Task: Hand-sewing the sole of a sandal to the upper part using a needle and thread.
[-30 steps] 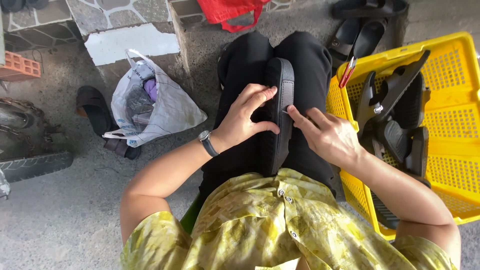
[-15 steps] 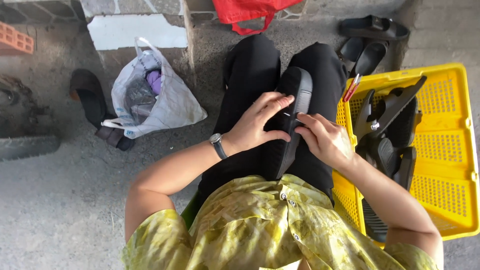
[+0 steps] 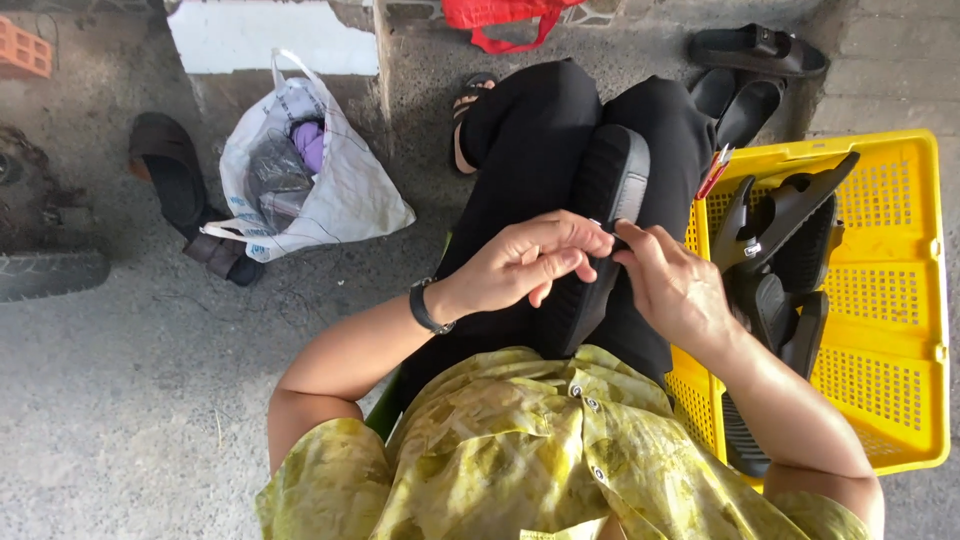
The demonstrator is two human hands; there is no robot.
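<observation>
Since the earlier frames your hands have drawn together over the middle of the black sandal sole, which has tilted so its toe end now points up across your right thigh. Your left hand lies over the sole's near edge with the fingers curled and pinching at a spot on its rim. Your right hand meets it from the other side, fingertips pressed to the same spot; whether they grip anything small there cannot be told. The sole rests on your lap, just beside the yellow crate at your right, which holds more black sandal parts. A white plastic bag sits on the concrete floor to your left, well apart
</observation>
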